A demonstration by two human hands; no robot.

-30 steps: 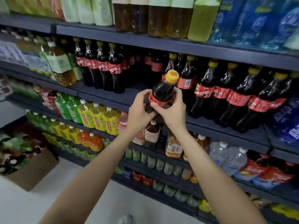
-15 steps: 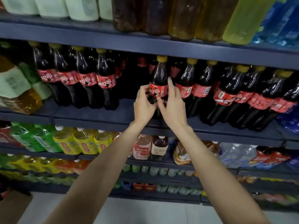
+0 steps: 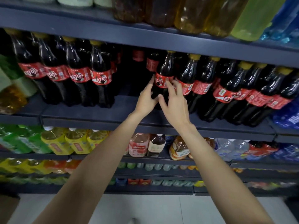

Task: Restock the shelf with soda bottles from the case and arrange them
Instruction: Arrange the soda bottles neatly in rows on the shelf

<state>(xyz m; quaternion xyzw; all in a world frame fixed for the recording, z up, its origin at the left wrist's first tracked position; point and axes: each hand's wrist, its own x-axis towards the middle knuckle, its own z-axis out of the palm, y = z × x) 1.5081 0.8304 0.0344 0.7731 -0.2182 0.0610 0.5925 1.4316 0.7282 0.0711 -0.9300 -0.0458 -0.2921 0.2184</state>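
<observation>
Soda bottle (image 3: 163, 78), carried tilted in front of the shelf (image 3: 97, 117) a second ago, is now stood upright on it, set back from the front edge at the left end of the right-hand row. It is flanked by the left hand (image 3: 146, 101) and right hand (image 3: 175, 101), fingers loosened and barely touching. Placement looks done; the gap leftward is yet to be filled.

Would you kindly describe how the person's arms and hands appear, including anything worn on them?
Both forearms are bare up to the frame's lower edge: no sleeves show. The left hand and right hand wear no gloves, and no rings, watch or bracelets are visible on the fingers or wrists.
</observation>
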